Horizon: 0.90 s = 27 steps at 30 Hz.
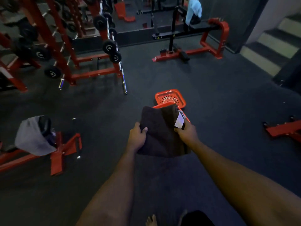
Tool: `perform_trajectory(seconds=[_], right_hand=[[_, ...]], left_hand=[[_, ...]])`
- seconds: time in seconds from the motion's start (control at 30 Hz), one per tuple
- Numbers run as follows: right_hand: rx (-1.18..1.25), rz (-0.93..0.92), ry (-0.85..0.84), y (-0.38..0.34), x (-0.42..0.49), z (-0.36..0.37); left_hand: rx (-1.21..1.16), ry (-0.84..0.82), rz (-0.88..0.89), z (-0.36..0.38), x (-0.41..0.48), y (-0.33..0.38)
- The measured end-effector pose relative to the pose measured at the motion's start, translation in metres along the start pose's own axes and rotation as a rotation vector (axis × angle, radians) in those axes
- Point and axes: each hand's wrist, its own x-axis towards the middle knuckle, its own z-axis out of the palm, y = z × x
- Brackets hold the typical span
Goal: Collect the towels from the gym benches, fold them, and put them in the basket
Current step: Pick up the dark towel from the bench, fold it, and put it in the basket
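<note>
The left grip (137, 136) and right grip (187, 132) each pinch a side of the dark folded towel (161, 132), held just above the red basket (163, 104) at 12 o'clock. Letting one side go early could unfold it or drop it on the floor (228, 111).

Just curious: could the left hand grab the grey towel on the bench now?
Probably not: the left hand is gripping the dark towel, and the grey towel lies far off, seemingly out of reach.
</note>
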Motion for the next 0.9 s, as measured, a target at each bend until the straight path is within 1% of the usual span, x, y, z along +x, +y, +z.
perform_trajectory(seconds=[0.13,0.23,0.3,0.33,0.47,0.5,0.6,0.7,0.77,0.83,0.9], right_hand=[[-0.027,0.037,-0.029,0.022,0.104,0.002],[-0.064,0.071,-0.088,0.051,0.179,0.011],[-0.089,0.088,-0.127,0.069,0.217,0.019],[-0.115,0.101,-0.163,0.086,0.254,0.025],[-0.172,0.128,-0.299,0.131,0.332,0.048],[-0.174,0.146,-0.326,0.142,0.347,0.054],[-0.194,0.16,-0.337,0.178,0.383,0.072],[-0.263,0.176,-0.308,0.21,0.416,0.092],[-0.36,0.172,-0.294,0.236,0.435,0.106],[-0.515,0.248,-0.294,0.257,0.448,0.115],[-0.606,0.316,-0.297,0.262,0.456,0.119]], left_hand=[[0.02,-0.044,-0.055,0.039,0.094,0.01],[0.027,-0.023,-0.12,0.074,0.154,0.003],[0.039,-0.003,-0.194,0.095,0.181,-0.007],[0.041,0.02,-0.24,0.115,0.208,-0.014],[0.072,0.037,-0.371,0.164,0.262,-0.044],[0.079,0.037,-0.404,0.175,0.275,-0.053],[0.09,0.046,-0.466,0.211,0.313,-0.083],[0.074,0.059,-0.499,0.242,0.344,-0.11],[0.064,0.033,-0.55,0.261,0.36,-0.129],[0.053,0.002,-0.62,0.276,0.371,-0.145],[0.049,-0.001,-0.645,0.28,0.375,-0.152]])
